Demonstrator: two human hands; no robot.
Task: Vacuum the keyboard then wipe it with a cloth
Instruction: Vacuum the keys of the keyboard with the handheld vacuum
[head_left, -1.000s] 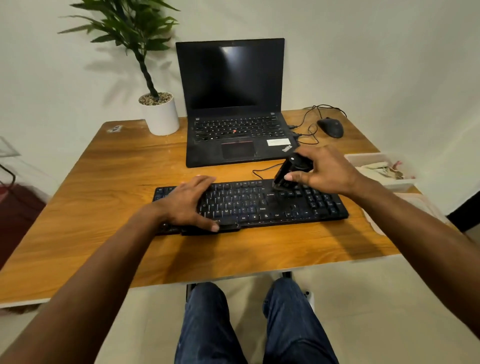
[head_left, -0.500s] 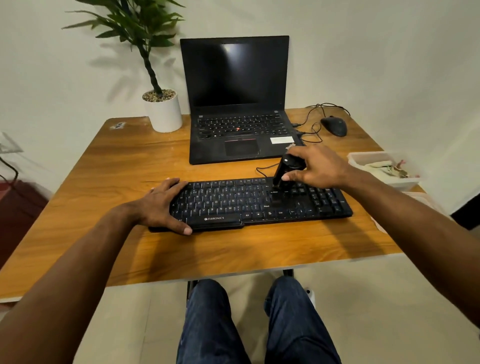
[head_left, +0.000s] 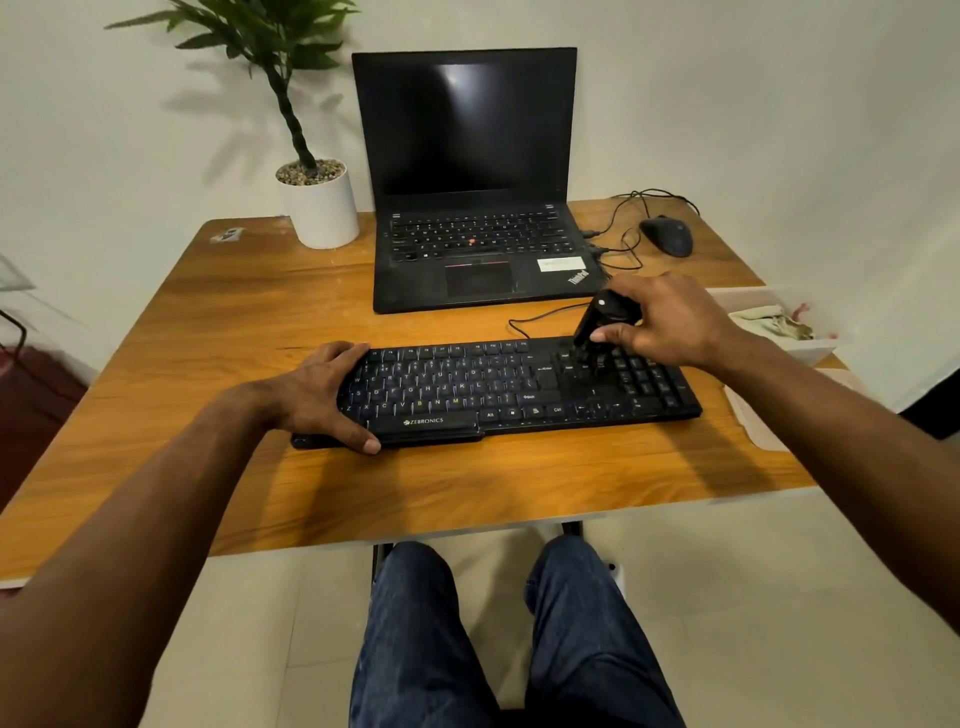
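A black wired keyboard lies across the middle of the wooden desk. My left hand grips its left end, thumb along the front edge. My right hand holds a small black handheld vacuum, tilted, with its nozzle down on the keys between the main block and the number pad. A crumpled cloth lies in a white tray at the desk's right edge.
An open black laptop stands behind the keyboard. A black mouse with tangled cables sits at the back right, a white potted plant at the back left. My knees show below the desk's front edge.
My left hand slid from the keys to the keyboard's left end and grips it there. The vacuum in my right hand shifted slightly right along the keys.
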